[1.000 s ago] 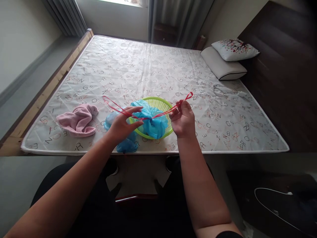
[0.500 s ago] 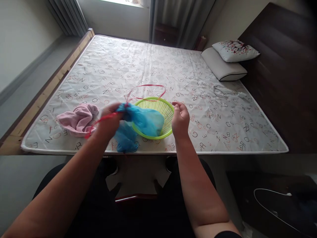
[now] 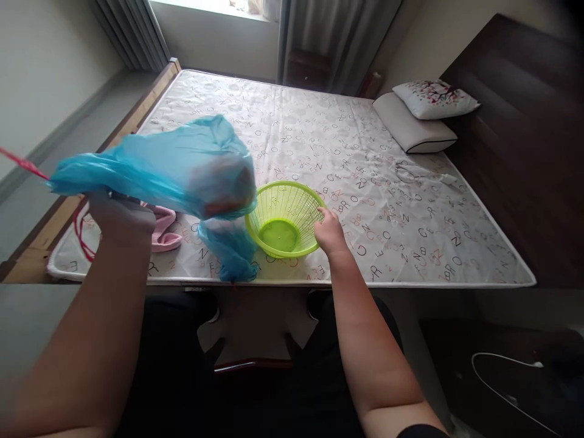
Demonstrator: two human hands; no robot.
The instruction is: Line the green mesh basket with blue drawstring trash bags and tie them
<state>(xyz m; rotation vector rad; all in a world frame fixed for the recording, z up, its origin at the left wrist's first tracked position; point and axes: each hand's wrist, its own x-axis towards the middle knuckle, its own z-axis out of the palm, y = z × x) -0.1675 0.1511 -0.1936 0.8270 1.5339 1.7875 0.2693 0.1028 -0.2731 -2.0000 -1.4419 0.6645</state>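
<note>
Up from the green basket [image 3: 279,236] and over to the left went the big blue bag [image 3: 182,164], which half a second before was lying in it. Red strings [image 3: 25,163] now trailed out past the left fingers, and the end of one was cut off by the edge of the view.

The left hand [image 3: 123,216] held the bag near its bunched end. Its fingers were blurry and tucked behind the blue plastic, so I cannot tell how hard they squeezed. The bag was in the air above those fingers, and its fat end stuck out to their right. Something reddish brown was inside, but it was too cloudy to name.

Under the bag, just right of the left wrist, was a pink cloth [image 3: 165,234], partly covered up. Next came a small blue bag [image 3: 230,250], between the two hands and just beside the basket.

The basket sat left of the right fingers. The right hand [image 3: 329,231] was curled around its rim, and some of its fingers were hard to see.

All around the fingers, the mattress [image 3: 387,210] had black and orange letters like N, O, G, E, R and B. Far past the right fingers lay a pillow [image 3: 433,100] with a tree picture.
</note>
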